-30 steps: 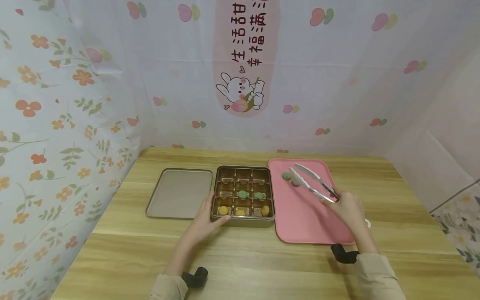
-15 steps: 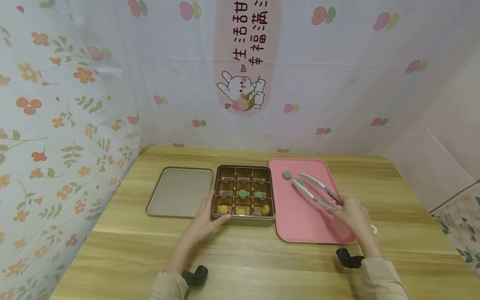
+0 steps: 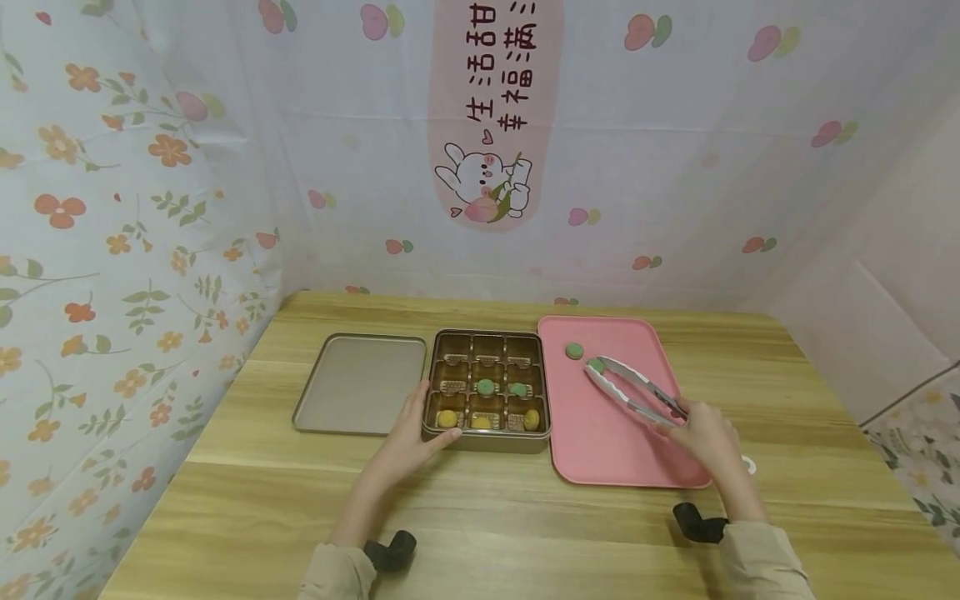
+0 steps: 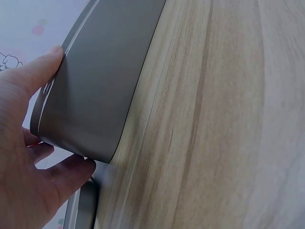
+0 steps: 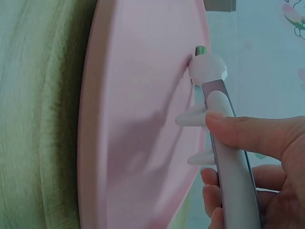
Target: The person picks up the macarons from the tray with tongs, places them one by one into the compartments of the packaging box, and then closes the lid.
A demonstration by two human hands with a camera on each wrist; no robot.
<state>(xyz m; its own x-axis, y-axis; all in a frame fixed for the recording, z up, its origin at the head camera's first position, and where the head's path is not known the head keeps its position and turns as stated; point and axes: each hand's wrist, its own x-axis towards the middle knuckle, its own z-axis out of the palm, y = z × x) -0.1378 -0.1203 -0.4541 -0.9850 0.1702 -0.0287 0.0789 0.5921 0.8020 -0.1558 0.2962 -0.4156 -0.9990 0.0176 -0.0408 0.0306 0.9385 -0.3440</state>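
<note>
In the head view, my right hand [image 3: 707, 435] holds metal tongs [image 3: 637, 403] with white scalloped tips over the pink tray. The tips stand on either side of a green macaron [image 3: 596, 365]. A second green macaron [image 3: 573, 351] lies behind it to the left. My left hand [image 3: 408, 446] grips the near left corner of a brown metal box [image 3: 487, 446], thumb on the near rim, fingers along the left side. The box's divided insert has yellow macarons [image 3: 447, 419] in its front row, and green macarons [image 3: 485, 388] in the middle and right compartments of its middle row.
The pink tray [image 3: 600, 458] lies against the box's right side. A flat rectangular lid [image 3: 360, 383] lies left of the box. A printed cloth [image 3: 337, 150] hangs behind the wooden table [image 3: 480, 525].
The tongs have moved slightly right and their tips have come together around the nearer green macaron. My left hand and the box have stayed in place.
</note>
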